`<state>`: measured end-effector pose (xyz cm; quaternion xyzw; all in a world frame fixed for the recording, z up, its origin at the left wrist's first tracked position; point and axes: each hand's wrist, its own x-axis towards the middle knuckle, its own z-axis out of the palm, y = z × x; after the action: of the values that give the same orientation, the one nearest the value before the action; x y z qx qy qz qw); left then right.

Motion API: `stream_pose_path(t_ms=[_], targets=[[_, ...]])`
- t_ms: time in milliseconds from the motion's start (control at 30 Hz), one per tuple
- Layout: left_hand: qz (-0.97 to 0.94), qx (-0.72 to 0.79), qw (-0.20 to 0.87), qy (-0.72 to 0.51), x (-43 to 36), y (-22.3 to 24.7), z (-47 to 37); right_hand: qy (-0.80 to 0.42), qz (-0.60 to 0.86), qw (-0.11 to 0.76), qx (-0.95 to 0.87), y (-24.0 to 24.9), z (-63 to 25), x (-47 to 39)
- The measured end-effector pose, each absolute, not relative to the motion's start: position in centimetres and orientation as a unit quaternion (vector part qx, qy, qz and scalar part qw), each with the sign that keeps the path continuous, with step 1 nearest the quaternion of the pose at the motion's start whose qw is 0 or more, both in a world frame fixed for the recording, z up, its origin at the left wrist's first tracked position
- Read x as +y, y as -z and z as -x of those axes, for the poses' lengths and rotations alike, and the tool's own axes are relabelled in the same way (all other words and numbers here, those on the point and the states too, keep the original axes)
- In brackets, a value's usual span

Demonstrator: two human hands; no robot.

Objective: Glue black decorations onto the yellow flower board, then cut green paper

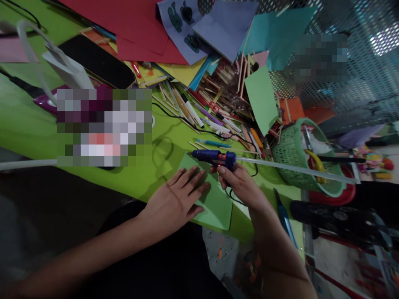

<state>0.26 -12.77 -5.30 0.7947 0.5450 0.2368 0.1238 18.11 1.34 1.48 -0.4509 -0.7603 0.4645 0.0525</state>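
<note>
My left hand (179, 197) lies flat with fingers spread on a sheet of green paper (218, 211) at the table's front edge. In my right hand (238, 182) is a blue hot glue gun (212, 158), its fingers wrapped round the handle. A small orange light glows on the gun. Its nozzle points left, just above the paper's far corner. A long clear glue stick (289, 168) sticks out of the gun's back end to the right. The gun's black cord (174, 117) runs across the table behind it.
Pens and markers (193, 111) and thin wooden sticks lie behind the gun. A green basket (293, 145) holding tools stands at the right, near a blue cutter knife (285, 218). Coloured paper (140, 29) covers the back. At the left are a dark phone-like slab (96, 60) and a white charger (67, 72).
</note>
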Motion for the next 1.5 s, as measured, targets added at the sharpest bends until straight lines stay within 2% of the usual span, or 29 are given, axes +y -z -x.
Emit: stream_pose_path(t_ms=[1500], targets=[[-0.797, 0.545, 0.103, -0.238, -12.79, 5.53, -0.38, -0.39, 0.459, 0.046, -0.797, -1.76, -18.68, 1.31]])
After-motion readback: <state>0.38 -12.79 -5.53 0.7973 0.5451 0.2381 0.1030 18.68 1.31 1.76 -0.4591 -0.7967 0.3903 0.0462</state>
